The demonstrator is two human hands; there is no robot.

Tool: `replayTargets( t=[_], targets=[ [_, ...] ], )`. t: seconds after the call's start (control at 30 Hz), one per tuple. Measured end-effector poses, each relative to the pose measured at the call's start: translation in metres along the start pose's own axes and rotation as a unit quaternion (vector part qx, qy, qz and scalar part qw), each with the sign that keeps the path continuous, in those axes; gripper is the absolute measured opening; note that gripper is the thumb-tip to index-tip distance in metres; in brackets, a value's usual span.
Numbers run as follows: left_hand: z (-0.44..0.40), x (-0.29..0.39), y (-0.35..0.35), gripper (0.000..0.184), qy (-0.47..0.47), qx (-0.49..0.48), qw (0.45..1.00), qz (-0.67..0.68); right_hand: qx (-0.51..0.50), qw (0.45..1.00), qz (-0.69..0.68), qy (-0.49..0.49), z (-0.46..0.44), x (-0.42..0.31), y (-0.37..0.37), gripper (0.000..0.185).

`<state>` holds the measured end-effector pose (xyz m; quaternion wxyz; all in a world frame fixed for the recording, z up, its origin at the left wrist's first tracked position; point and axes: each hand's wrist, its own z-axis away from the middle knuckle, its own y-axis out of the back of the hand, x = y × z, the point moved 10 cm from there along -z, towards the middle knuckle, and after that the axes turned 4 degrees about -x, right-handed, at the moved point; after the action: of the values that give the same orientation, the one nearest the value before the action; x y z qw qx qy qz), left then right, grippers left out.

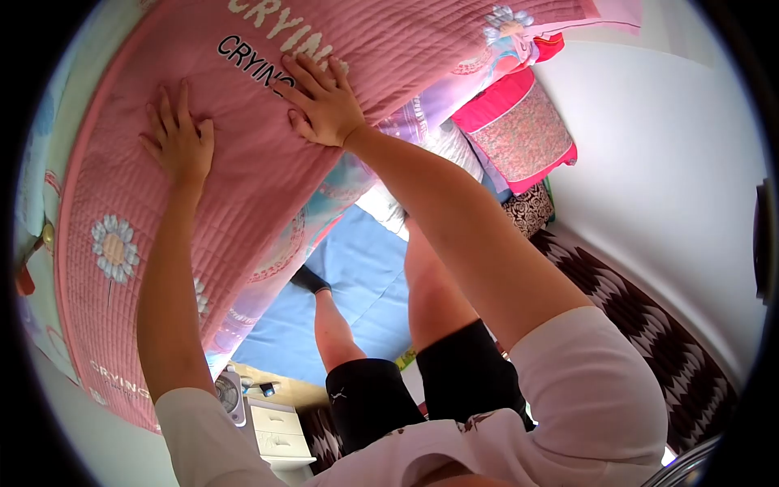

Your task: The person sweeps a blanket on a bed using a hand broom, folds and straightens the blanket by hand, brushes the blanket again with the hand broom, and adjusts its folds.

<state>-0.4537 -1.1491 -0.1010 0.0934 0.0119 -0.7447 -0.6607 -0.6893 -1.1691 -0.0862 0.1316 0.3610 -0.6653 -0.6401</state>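
Resting on the pink quilted cover (243, 183) in the head view, both hands lie palm down with their fingers fanned out, pinching nothing; the left hand (180, 146) is set toward the cover's outer edge, its fingers pointing up the view and its thumb turned toward the other hand; the right hand (331, 112) lies higher and further right, its fingertips reaching over the ends of two printed words, a white one and a dark-outlined one (243, 61); the two hands are apart, with bare pink cloth between them. The cover fills the upper left of the view, looking mostly smooth around the hands; a white daisy print (115, 247) shows below the left hand, beside that forearm, and another daisy (508, 24) near the top edge; pastel patterned bedding (280, 264) shows along the cover's inner border. Lower down spreads a blue sheet (365, 264), with a foot in a dark sock (310, 280) on it; the person's black shorts (373, 398) and white sleeves (588, 373) show nearer the camera. To the right, a pink-and-red cushion (519, 134) sits near the white wall (657, 138), with a dark zigzag-patterned cloth (641, 325) running below; at the bottom left are a fan (230, 398) and white drawers (277, 430).
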Motion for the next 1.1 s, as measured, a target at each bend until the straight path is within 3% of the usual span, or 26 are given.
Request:
replayTargets(
  t=[0.13, 0.23, 0.37, 0.43, 0.47, 0.53, 0.6, 0.67, 0.73, 0.8, 0.87, 0.93, 0.97, 1.0, 1.03, 1.07, 1.1],
  targets=[
    [-0.006, -0.001, -0.015, 0.071, 0.061, -0.067, 0.996, -0.014, 0.004, 1.0, -0.023, 0.002, 0.001, 0.003, 0.002, 0.054],
    [-0.002, 0.013, -0.012, 0.069, 0.131, -0.035, 0.99, 0.033, 0.01, 0.998, -0.059, 0.006, -0.001, 0.009, 0.01, 0.057],
    [0.019, 0.095, 0.004, 0.062, 0.14, 0.025, 0.985, 0.094, -0.015, 0.997, -0.074, -0.004, 0.0, 0.017, 0.025, 0.057],
    [0.025, 0.122, -0.006, 0.057, 0.172, -0.019, 0.985, -0.008, -0.022, 0.993, -0.101, 0.055, 0.005, 0.024, 0.031, 0.058],
    [0.023, 0.13, -0.004, 0.057, 0.177, -0.019, 0.984, -0.009, -0.025, 0.993, -0.103, 0.06, 0.01, 0.047, 0.037, 0.058],
    [0.022, 0.13, 0.01, 0.057, 0.208, -0.004, 0.978, 0.027, -0.066, 0.992, 0.038, 0.1, 0.024, 0.102, 0.054, 0.058],
    [0.018, 0.13, 0.007, 0.056, 0.218, -0.002, 0.976, 0.001, -0.021, 0.995, 0.033, 0.095, 0.033, 0.171, 0.094, 0.056],
    [0.019, 0.136, 0.006, 0.055, 0.211, -0.008, 0.976, -0.048, -0.117, 0.986, 0.112, 0.029, 0.045, 0.27, 0.085, 0.053],
    [0.021, 0.144, 0.009, 0.055, 0.255, -0.025, 0.965, -0.06, -0.036, 0.979, 0.184, 0.075, 0.033, 0.334, 0.13, 0.052],
    [0.035, 0.15, 0.016, 0.055, 0.294, -0.037, 0.952, -0.074, -0.039, 0.992, 0.094, 0.072, 0.026, 0.344, 0.161, 0.051],
    [0.063, 0.17, 0.023, 0.055, 0.277, 0.048, 0.96, 0.001, -0.037, 0.997, 0.008, 0.07, 0.013, 0.344, 0.199, 0.049],
    [0.109, 0.189, 0.041, 0.058, 0.465, 0.046, 0.874, 0.135, -0.012, 0.992, 0.108, 0.065, 0.006, 0.334, 0.249, 0.05],
    [0.162, 0.185, 0.029, 0.057, 0.547, 0.175, 0.797, 0.185, 0.019, 0.994, 0.101, 0.024, -0.005, 0.343, 0.273, 0.052],
    [0.208, 0.201, 0.015, 0.053, 0.664, 0.239, 0.67, 0.23, 0.027, 0.994, 0.099, 0.033, -0.025, 0.346, 0.293, 0.052],
    [0.206, 0.224, 0.008, 0.053, 0.638, 0.327, 0.563, 0.412, 0.068, 0.993, 0.091, 0.033, -0.044, 0.346, 0.322, 0.054],
    [0.237, 0.244, -0.042, 0.053, 0.719, 0.207, 0.395, 0.533, 0.107, 0.99, 0.082, 0.034, -0.06, 0.345, 0.345, 0.055],
    [0.252, 0.256, -0.061, 0.05, 0.762, 0.175, 0.326, 0.533, 0.118, 0.988, 0.092, 0.047, -0.077, 0.338, 0.351, 0.055]
  ],
)
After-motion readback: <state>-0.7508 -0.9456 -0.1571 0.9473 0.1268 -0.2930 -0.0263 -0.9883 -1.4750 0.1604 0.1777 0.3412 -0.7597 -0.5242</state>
